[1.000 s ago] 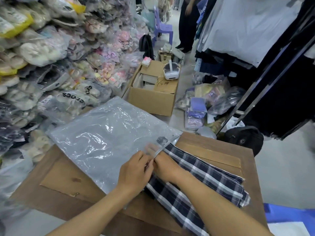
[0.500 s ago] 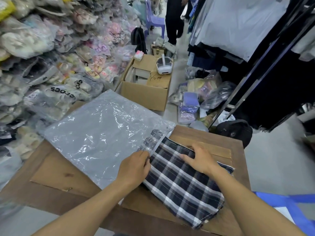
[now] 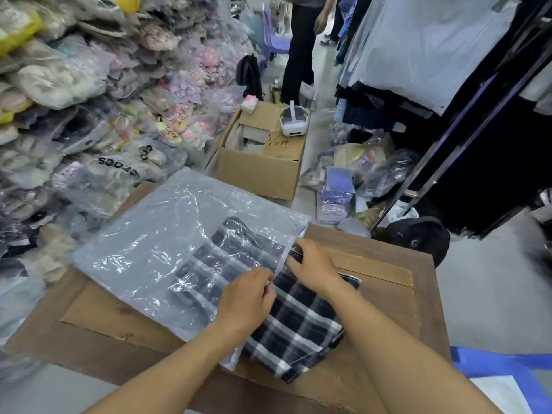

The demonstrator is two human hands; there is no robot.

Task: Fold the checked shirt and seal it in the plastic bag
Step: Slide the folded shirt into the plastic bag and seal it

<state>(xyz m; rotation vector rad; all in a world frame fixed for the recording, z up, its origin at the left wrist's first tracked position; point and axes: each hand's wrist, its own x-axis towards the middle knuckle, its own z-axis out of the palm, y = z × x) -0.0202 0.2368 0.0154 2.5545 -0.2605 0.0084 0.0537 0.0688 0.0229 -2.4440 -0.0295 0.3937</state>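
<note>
The folded checked shirt (image 3: 298,327), dark with white lines, lies on the wooden table (image 3: 385,297). Its far half is inside the clear plastic bag (image 3: 143,252); its near half sticks out of the bag's open edge. My left hand (image 3: 246,297) pinches the bag's open edge over the shirt. My right hand (image 3: 313,265) rests on the shirt at the far corner of the opening, fingers curled onto the fabric and the bag's edge.
An open cardboard box (image 3: 263,171) with a white device on it stands beyond the table. Bagged shoes (image 3: 74,121) are piled at the left. A clothes rack (image 3: 466,115) stands to the right, and a person (image 3: 301,46) is in the aisle behind. A black bag (image 3: 418,237) lies on the floor.
The shirt has slid partway into the bag. My right hand has moved from the shirt's far edge to the bag's opening; my left hand still holds the bag's edge.
</note>
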